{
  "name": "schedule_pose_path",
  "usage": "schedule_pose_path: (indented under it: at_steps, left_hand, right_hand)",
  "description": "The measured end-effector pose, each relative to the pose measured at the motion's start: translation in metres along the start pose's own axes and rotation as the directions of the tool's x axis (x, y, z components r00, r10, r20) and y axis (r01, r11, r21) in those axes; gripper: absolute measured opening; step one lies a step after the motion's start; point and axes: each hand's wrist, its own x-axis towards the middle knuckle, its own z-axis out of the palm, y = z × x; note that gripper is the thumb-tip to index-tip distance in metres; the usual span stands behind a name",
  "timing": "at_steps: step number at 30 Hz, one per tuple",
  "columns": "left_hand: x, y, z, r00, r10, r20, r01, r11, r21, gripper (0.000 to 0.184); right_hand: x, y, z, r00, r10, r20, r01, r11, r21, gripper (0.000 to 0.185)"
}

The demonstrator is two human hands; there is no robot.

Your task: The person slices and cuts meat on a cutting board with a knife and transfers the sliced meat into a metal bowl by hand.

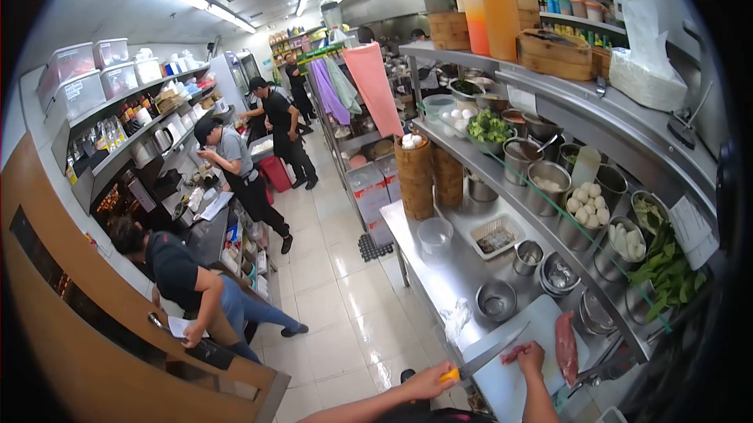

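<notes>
My left hand (431,380) is closed round the yellow handle of a knife (490,352), whose blade points up and to the right over the white cutting board (514,395). On the board, my right hand (532,359) is closed on a small piece of red meat (514,354). A longer strip of raw meat (565,344) lies just right of that hand. Beyond the board's far edge sits a metal bowl (496,299), with crumpled clear plastic (456,318) beside it.
Metal shelf (502,158) above the counter holds broccoli (489,126), eggs (587,205) and leafy greens (667,266). Steamer baskets (414,180) and a clear tub (434,236) stand farther back. Several people work in the aisle; one bends by the door (102,305).
</notes>
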Motion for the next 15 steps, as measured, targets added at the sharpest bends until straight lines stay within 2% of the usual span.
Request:
schedule_pose_path:
  at_steps: [2, 6, 8, 9, 11, 12, 14, 15]
  left_hand:
    - [0.0, -0.011, 0.009, 0.994, 0.028, -0.108, -0.032, 0.999, -0.043, 0.044]
    - [0.004, -0.015, 0.007, 0.992, -0.02, -0.121, 0.01, 0.996, -0.087, 0.045]
    - [0.004, -0.015, 0.006, 0.993, -0.015, -0.118, 0.006, 0.997, -0.074, 0.044]
    - [0.005, -0.014, 0.005, 0.993, -0.014, -0.115, 0.006, 0.997, -0.071, 0.044]
    - [0.006, -0.014, 0.005, 0.992, -0.044, -0.119, 0.033, 0.995, -0.097, 0.045]
    - [0.007, -0.018, 0.004, 0.995, -0.047, -0.092, 0.038, 0.995, -0.096, 0.045]
    - [0.01, -0.032, 0.01, 0.98, -0.15, -0.131, 0.15, 0.989, -0.009, 0.047]
    - [0.009, -0.017, 0.007, 0.974, -0.071, -0.215, 0.091, 0.992, 0.088, 0.047]
  right_hand:
    - [0.008, 0.008, 0.007, 0.999, -0.015, -0.051, 0.017, 0.998, 0.052, 0.017]
    - [0.014, -0.021, 0.006, 0.995, 0.065, -0.073, -0.051, 0.983, 0.176, 0.014]
    - [0.01, -0.017, 0.012, 0.945, -0.165, -0.284, 0.161, 0.986, -0.037, 0.012]
    - [0.003, -0.017, 0.014, 0.944, -0.162, -0.287, 0.158, 0.987, -0.035, 0.012]
    - [-0.013, -0.014, 0.014, 0.872, -0.165, -0.46, 0.165, 0.985, -0.041, 0.012]
    - [-0.015, -0.005, 0.021, 0.874, -0.142, -0.465, 0.139, 0.989, -0.042, 0.012]
    - [-0.039, 0.034, 0.035, 0.884, -0.064, -0.462, 0.066, 0.998, -0.012, 0.009]
    - [-0.051, 0.032, 0.033, 0.864, -0.102, -0.493, 0.093, 0.995, -0.042, 0.006]
